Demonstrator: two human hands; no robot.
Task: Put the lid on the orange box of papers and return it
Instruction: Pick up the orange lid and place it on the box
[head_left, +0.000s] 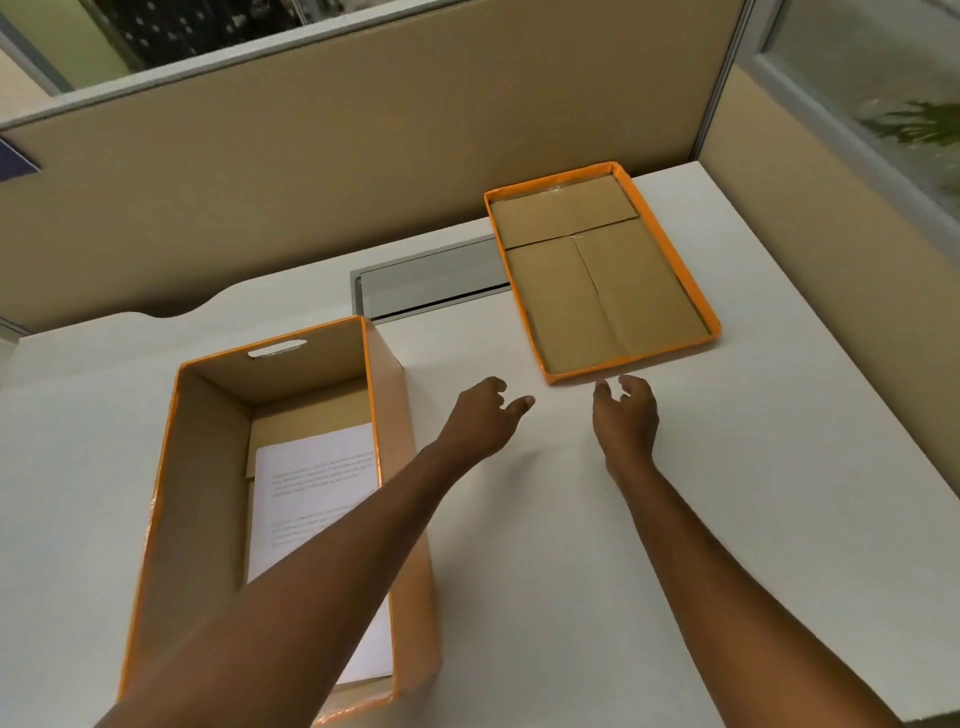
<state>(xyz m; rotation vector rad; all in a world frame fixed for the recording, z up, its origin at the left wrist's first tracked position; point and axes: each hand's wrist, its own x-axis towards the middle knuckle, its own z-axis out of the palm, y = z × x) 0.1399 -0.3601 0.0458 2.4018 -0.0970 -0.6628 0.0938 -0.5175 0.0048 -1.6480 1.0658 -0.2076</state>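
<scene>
The orange box (202, 499) stands open on the white desk at the lower left, with white printed papers (317, 478) lying flat inside. Its orange-rimmed lid (597, 275) rests upside down at the back right, brown cardboard inside facing up. My left hand (483, 415) reaches out above the desk, to the right of the box and short of the lid's near left corner, fingers apart and empty. My right hand (626, 415) hovers just below the lid's near edge, fingertips nearly touching it, also empty. My left forearm crosses over the box's near part.
The white desk (571, 545) is enclosed by beige partition walls (363, 156) at the back and right. A grey cable-tray flap (431, 280) is set into the desk, partly under the lid's left side. The desk's right edge runs diagonally at the far right.
</scene>
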